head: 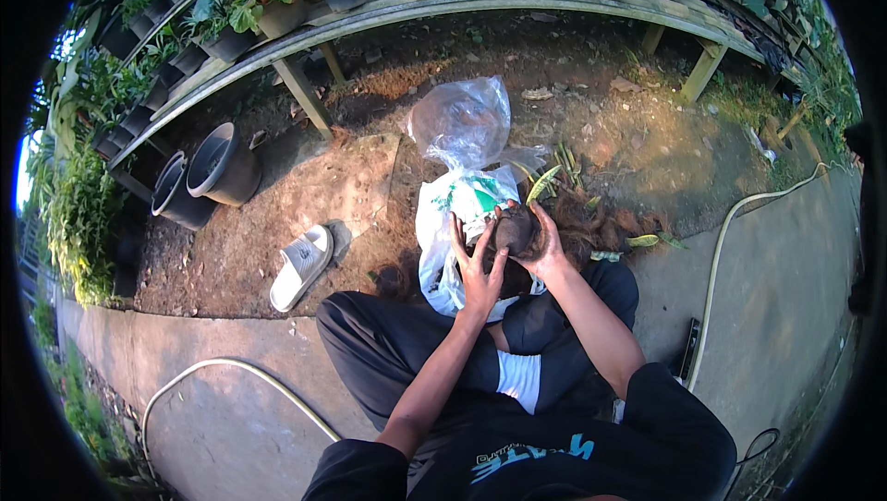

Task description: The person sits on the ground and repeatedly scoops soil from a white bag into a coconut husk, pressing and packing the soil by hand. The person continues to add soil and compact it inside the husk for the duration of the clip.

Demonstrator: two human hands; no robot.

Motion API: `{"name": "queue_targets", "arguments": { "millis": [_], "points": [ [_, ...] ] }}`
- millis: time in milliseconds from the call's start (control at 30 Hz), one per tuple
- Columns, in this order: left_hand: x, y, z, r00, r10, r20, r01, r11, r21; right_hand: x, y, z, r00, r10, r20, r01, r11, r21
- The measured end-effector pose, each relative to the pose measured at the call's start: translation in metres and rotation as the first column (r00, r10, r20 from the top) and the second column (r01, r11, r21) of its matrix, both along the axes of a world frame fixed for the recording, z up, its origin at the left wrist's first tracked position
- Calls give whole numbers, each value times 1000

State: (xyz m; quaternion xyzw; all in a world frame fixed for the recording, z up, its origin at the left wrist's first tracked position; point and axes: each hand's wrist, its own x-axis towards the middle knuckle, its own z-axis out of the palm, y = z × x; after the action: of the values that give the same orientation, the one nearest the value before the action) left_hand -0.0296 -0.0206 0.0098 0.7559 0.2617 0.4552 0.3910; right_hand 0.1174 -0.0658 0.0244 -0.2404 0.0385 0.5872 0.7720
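A dark, rounded clump that looks like soil or fibre (515, 229) is held between my hands above an open white plastic bag (433, 224). My right hand (547, 252) cups its right side and underside. On its left side, my left hand (478, 269) touches it with the thumb, its other fingers spread. Dark material shows in the bag below my hands. A clear plastic bag (461, 123) with brownish contents lies just beyond the white one. To the right are brown coir-like fibres (613, 217) and cut variegated leaves (544, 182).
A white slide sandal (302, 267) lies left of my knee. Two empty-looking plastic pots (225, 165) lean near the bench leg (303, 98). A long bench (443, 2) with potted plants curves across the far side. Hoses (721, 252) run over the concrete at both sides.
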Motion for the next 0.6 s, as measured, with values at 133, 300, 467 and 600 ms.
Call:
{"name": "queue_targets", "arguments": {
  "millis": [133,300,467,600],
  "points": [
    [0,3,-3,1000,-6,25,6,1000,-14,8,5,-5,998,-2,64,5,999,-42],
    [-1,-1,-3,997,-81,-12,82,995,63,9,-3,-12,994,80,-70,-74,994,83],
    [0,-1,-5,997,-75,-35,78,991,106,2,-2,-13,996,81,-33,-81,997,-10],
    [-1,-2,-7,999,-52,-10,53,997,61,3,4,-18,998,54,7,-54,997,-51]
  ]
}}
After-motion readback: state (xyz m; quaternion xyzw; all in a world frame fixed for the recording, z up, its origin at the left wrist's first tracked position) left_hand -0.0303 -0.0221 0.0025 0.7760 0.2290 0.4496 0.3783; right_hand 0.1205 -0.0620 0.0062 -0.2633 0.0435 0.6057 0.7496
